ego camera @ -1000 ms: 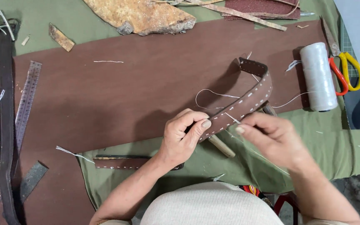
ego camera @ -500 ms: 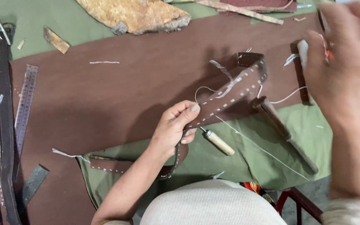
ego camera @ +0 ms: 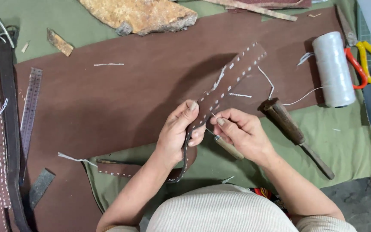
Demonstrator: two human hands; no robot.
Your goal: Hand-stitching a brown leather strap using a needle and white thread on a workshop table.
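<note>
Brown leather strap point(ego camera: 224, 88), punched with rows of stitch holes, rises from the hands toward one o'clock over the desk point(ego camera: 108, 99). Left hand point(ego camera: 177, 131) is closed around the strap's lower part, thumb pressed on its face. Right hand point(ego camera: 241, 131), touching the strap's edge at three o'clock of the left, pinches white thread point(ego camera: 271, 86) at a hole and grips a wooden-handled awl point(ego camera: 228, 147). At two o'clock lie a thread spool point(ego camera: 333, 68) and scissors point(ego camera: 366, 60); at nine o'clock, a steel ruler point(ego camera: 30, 111).
</note>
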